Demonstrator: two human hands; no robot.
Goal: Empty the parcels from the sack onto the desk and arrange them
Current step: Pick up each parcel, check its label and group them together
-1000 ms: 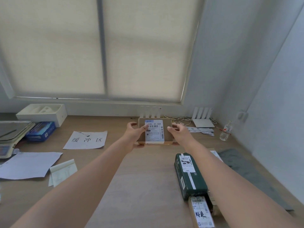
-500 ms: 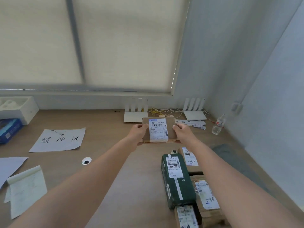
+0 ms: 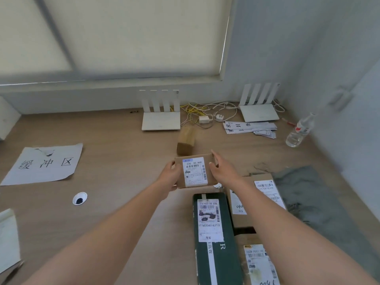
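Head view, looking down at the desk [image 3: 123, 177].

- Left hand [image 3: 169, 175]: grips the left edge of the small brown parcel [image 3: 194, 171], with the fingers curled around that side.
- Right hand [image 3: 223, 171]: holds the parcel's right edge. The thumb lies on the top face beside the white label, and the fingers reach along the far corner.
- The parcel is label-up between my 2 hands, over the middle of the desk. I cannot tell whether its underside touches the wood.
- A small brown box [image 3: 186, 140] stands on the desk just beyond the held parcel.
- A dark green parcel [image 3: 213, 239] lies flat, label up, just nearer than the held parcel. Its long side runs toward me.
- Brown cartons [image 3: 244, 223] lie beside the green one on its right, partly under my right forearm. 1 more labelled parcel [image 3: 259, 264] is at the bottom edge.
- The grey sack [image 3: 308, 194] lies flat and crumpled on the desk, right of the cartons.
- 2 white routers [image 3: 161, 120] [image 3: 258, 113] stand along the back wall, with tangled cables [image 3: 203, 112] between them.
- Paper strips [image 3: 248, 127] lie in front of the right router. A water bottle [image 3: 300, 130] stands upright near the right wall.
- A paper sign [image 3: 45, 163] with 3 characters lies on the left, and a cable grommet [image 3: 79, 198] sits nearer to me than the sign.
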